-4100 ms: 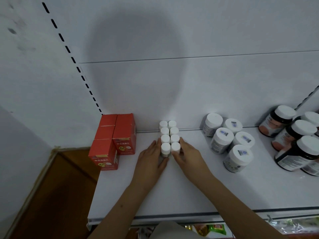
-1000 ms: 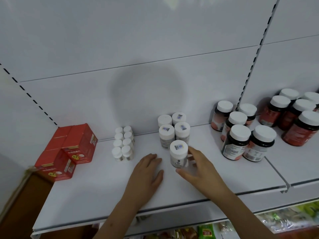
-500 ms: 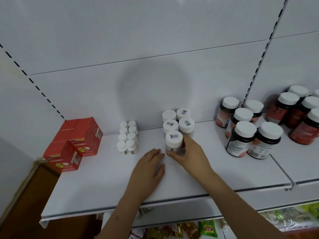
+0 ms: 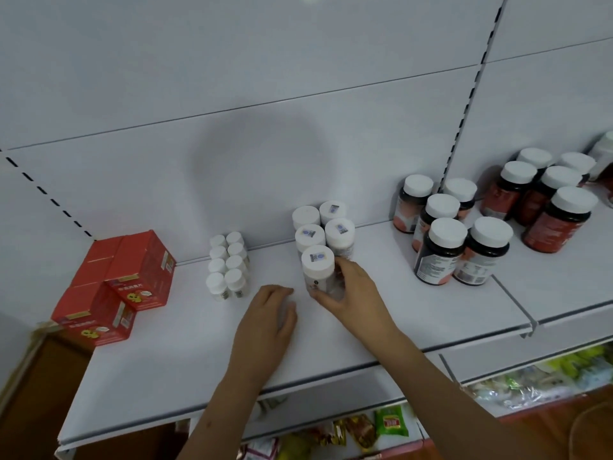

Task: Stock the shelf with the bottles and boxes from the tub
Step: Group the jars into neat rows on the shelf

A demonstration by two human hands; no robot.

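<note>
two hands on the white shelf (image 4: 414,313)
right hand (image 4: 356,295) curls round the front white bottle (image 4: 317,268), standing before four like bottles (image 4: 323,227); left hand (image 4: 265,322) rests flat, fingers relaxed, just left of it.

Both forearms reach up from the bottom edge onto the shelf (image 4: 414,313). The left hand (image 4: 265,322) lies palm down on the shelf board, fingers loosely bent and holding nothing, knuckles toward the back wall. Just to its right, the right hand (image 4: 355,293) has its grip wrapped round a white-capped bottle (image 4: 317,270), thumb low in front, fingers behind.
</note>
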